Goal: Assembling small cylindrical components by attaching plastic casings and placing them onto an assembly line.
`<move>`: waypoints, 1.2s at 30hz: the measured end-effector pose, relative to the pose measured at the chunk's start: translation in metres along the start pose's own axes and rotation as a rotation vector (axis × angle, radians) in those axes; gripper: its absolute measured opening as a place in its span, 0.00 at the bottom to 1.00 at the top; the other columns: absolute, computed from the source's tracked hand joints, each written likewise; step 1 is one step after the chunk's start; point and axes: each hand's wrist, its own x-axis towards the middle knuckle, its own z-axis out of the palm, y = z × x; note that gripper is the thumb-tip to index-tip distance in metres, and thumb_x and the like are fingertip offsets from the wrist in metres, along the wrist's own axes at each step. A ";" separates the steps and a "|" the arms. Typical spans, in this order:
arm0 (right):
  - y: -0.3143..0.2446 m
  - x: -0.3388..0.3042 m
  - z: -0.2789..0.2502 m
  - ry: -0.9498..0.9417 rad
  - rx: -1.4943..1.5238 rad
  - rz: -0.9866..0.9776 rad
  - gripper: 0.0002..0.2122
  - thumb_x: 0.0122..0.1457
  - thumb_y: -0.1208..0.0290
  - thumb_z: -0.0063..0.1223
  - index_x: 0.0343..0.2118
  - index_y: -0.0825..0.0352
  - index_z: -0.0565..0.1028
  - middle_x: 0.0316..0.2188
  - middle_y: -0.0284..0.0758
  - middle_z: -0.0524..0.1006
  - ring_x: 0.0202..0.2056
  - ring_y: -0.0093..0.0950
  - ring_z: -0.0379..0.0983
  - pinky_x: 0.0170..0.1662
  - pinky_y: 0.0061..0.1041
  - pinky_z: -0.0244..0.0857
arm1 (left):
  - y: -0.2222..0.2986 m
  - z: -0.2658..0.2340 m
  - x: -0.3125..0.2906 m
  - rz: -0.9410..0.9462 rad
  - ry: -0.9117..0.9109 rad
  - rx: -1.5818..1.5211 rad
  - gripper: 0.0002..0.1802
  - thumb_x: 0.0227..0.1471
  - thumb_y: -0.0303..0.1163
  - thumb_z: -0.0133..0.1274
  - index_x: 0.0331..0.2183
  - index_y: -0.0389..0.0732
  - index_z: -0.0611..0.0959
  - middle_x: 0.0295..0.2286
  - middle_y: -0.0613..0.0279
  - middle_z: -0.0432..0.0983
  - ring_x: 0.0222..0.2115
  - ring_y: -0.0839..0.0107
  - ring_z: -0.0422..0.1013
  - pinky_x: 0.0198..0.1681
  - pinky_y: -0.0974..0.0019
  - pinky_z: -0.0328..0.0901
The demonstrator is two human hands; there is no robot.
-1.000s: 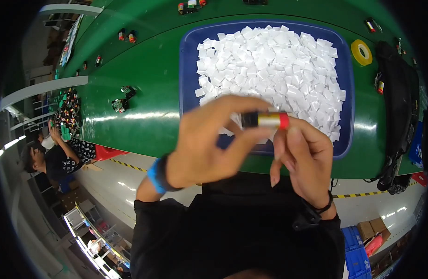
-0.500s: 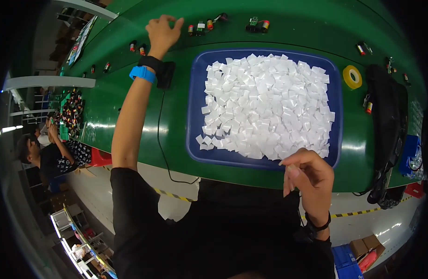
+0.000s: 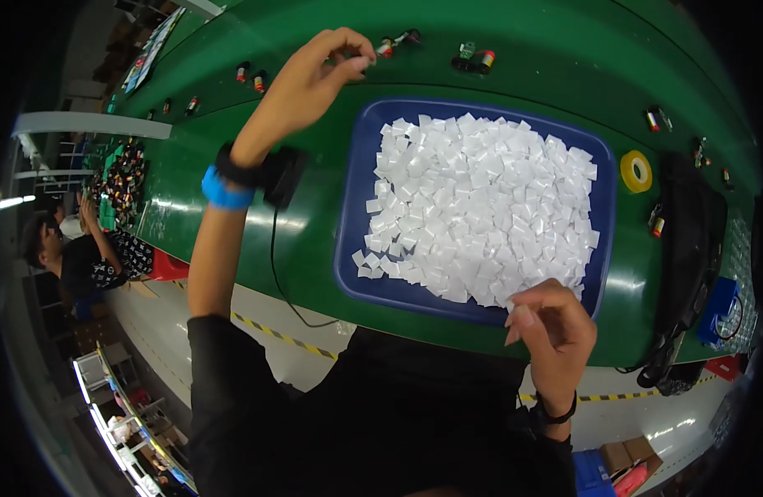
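My left hand (image 3: 319,79) reaches over the far part of the green bench, its thumb and forefinger bent close together. Whatever may be between these fingertips is hidden. Just beyond them lies a small battery assembly (image 3: 386,48) with a red and orange cell and a dark part; the hand covers some of it. My right hand (image 3: 554,331) hovers over the near right rim of a blue tray (image 3: 344,207). Thumb and forefinger there are pinched on what looks like a small white square piece (image 3: 511,306). A heap of similar white squares (image 3: 481,207) fills the tray.
Another circuit board with batteries (image 3: 474,60) lies behind the tray. Yellow tape (image 3: 636,171) and a black bag (image 3: 688,248) are at the right. A black cable (image 3: 274,257) hangs over the bench edge. At the far left, a person (image 3: 87,240) sits near piled parts.
My left hand has moved right and its spread fingers have drawn together, now covering part of the battery assembly. My right hand stays pinched by the tray. The view has shifted slightly.
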 end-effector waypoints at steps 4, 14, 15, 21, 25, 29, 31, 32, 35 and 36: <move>0.020 0.043 -0.007 0.113 -0.371 -0.305 0.10 0.55 0.82 0.60 0.41 0.72 0.78 0.36 0.39 0.78 0.30 0.23 0.75 0.30 0.18 0.70 | 0.066 0.060 -0.046 0.030 -0.144 -0.282 0.08 0.56 0.20 0.51 0.39 0.39 0.81 0.38 0.59 0.69 0.41 0.68 0.67 0.45 0.68 0.66; 0.080 0.061 -0.037 -0.096 -0.936 -0.929 0.14 0.40 0.81 0.65 0.34 0.73 0.82 0.33 0.41 0.80 0.31 0.28 0.79 0.29 0.19 0.75 | 0.060 0.154 -0.113 0.080 -0.216 -0.356 0.10 0.56 0.21 0.51 0.41 0.35 0.79 0.41 0.55 0.69 0.37 0.67 0.70 0.40 0.65 0.70; 0.085 0.060 -0.035 -0.066 -0.941 -0.969 0.13 0.39 0.80 0.64 0.33 0.74 0.82 0.31 0.43 0.80 0.29 0.30 0.79 0.28 0.21 0.75 | 0.060 0.159 -0.120 -0.145 -0.105 -0.510 0.09 0.56 0.19 0.51 0.41 0.35 0.79 0.40 0.57 0.70 0.38 0.68 0.70 0.39 0.67 0.70; 0.104 0.046 -0.013 -0.124 -0.934 -1.113 0.11 0.40 0.81 0.64 0.30 0.76 0.81 0.29 0.44 0.80 0.27 0.33 0.79 0.29 0.25 0.75 | 0.030 0.152 -0.146 -0.780 -0.571 -1.188 0.10 0.58 0.21 0.51 0.43 0.32 0.77 0.35 0.62 0.72 0.35 0.74 0.71 0.32 0.72 0.74; 0.114 0.034 -0.003 -0.106 -0.970 -0.777 0.07 0.46 0.85 0.62 0.30 0.75 0.80 0.34 0.42 0.79 0.32 0.32 0.79 0.30 0.25 0.75 | 0.035 0.163 -0.153 -0.718 -0.412 -1.117 0.13 0.64 0.28 0.46 0.46 0.30 0.76 0.39 0.55 0.70 0.34 0.71 0.72 0.31 0.68 0.77; 0.122 0.031 0.005 -0.072 -0.798 -0.441 0.06 0.52 0.85 0.60 0.33 0.74 0.77 0.41 0.39 0.77 0.39 0.31 0.78 0.33 0.23 0.74 | 0.043 0.171 -0.167 -0.468 -0.149 -0.815 0.12 0.61 0.23 0.48 0.46 0.30 0.74 0.39 0.57 0.71 0.36 0.75 0.71 0.32 0.70 0.77; 0.117 0.035 0.004 -0.023 -0.687 -0.370 0.08 0.51 0.84 0.62 0.35 0.73 0.77 0.40 0.39 0.77 0.38 0.31 0.78 0.32 0.24 0.73 | 0.045 0.167 -0.162 -0.501 -0.194 -0.772 0.11 0.59 0.20 0.49 0.45 0.31 0.75 0.39 0.58 0.70 0.37 0.76 0.70 0.34 0.70 0.77; 0.113 0.037 0.002 0.023 -0.576 -0.299 0.11 0.49 0.83 0.63 0.37 0.71 0.77 0.39 0.40 0.77 0.37 0.32 0.77 0.31 0.24 0.73 | 0.047 0.166 -0.161 -0.517 -0.217 -0.749 0.12 0.59 0.19 0.49 0.45 0.32 0.75 0.39 0.59 0.70 0.37 0.77 0.69 0.35 0.70 0.77; 0.115 0.052 -0.006 0.137 -0.594 -0.292 0.14 0.49 0.82 0.65 0.39 0.70 0.77 0.39 0.40 0.77 0.36 0.33 0.77 0.31 0.24 0.72 | 0.051 0.168 -0.159 -0.482 -0.166 -0.690 0.11 0.59 0.19 0.49 0.44 0.33 0.75 0.38 0.60 0.70 0.37 0.77 0.68 0.35 0.71 0.76; 0.118 0.059 -0.010 0.207 -0.722 -0.353 0.14 0.49 0.81 0.65 0.40 0.70 0.77 0.39 0.40 0.77 0.35 0.33 0.76 0.32 0.24 0.71 | 0.052 0.170 -0.158 -0.465 -0.141 -0.661 0.10 0.59 0.20 0.49 0.44 0.33 0.75 0.38 0.61 0.70 0.37 0.77 0.68 0.35 0.71 0.75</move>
